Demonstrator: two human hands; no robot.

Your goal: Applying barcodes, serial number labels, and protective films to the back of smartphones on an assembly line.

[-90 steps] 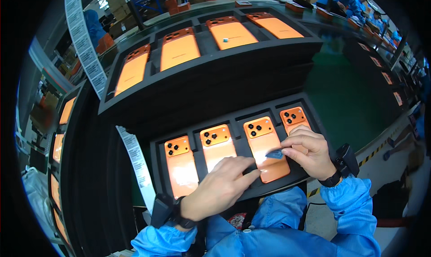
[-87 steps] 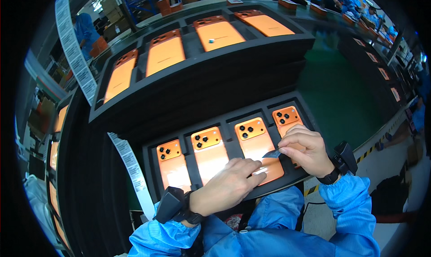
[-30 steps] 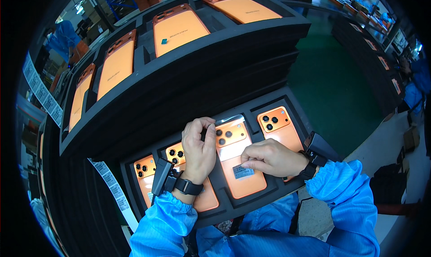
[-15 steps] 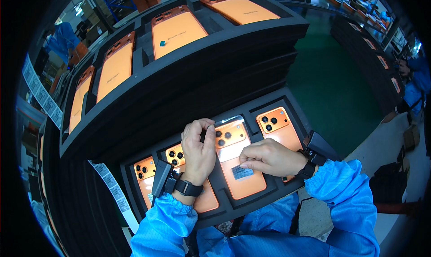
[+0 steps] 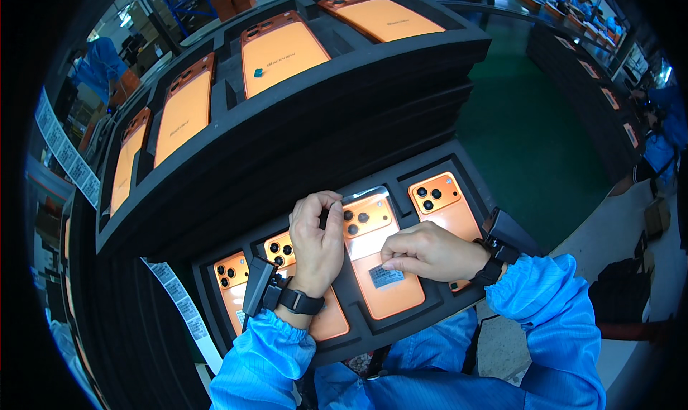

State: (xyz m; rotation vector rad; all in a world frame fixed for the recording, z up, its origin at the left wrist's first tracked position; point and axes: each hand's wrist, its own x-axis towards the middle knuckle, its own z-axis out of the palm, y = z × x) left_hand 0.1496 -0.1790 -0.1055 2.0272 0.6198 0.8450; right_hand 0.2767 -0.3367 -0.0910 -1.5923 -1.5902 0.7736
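An orange phone [image 5: 393, 301] lies back up in a slot of the black foam tray [image 5: 378, 331] before me. A clear film [image 5: 367, 192] covers its camera end and sticks out past its top edge. My left hand [image 5: 317, 239] is closed at that end, thumb and fingertips pinching the film's upper left corner. My right hand [image 5: 435, 252] is closed too, its fingertips at a small grey printed label [image 5: 385, 276] on the phone's lower half; what they pinch is hidden. Three more orange phones share the tray: one at right [image 5: 448, 202], one behind my left wrist [image 5: 331, 317], one at far left [image 5: 231, 284].
A tall stack of black foam trays [image 5: 301, 80] rises just beyond, its top one holding several orange phones [image 5: 283, 51]. Strips of printed labels [image 5: 183, 302] hang at left. Another tray stack [image 5: 573, 73] stands beyond the green floor [image 5: 523, 145]. People in blue work farther off.
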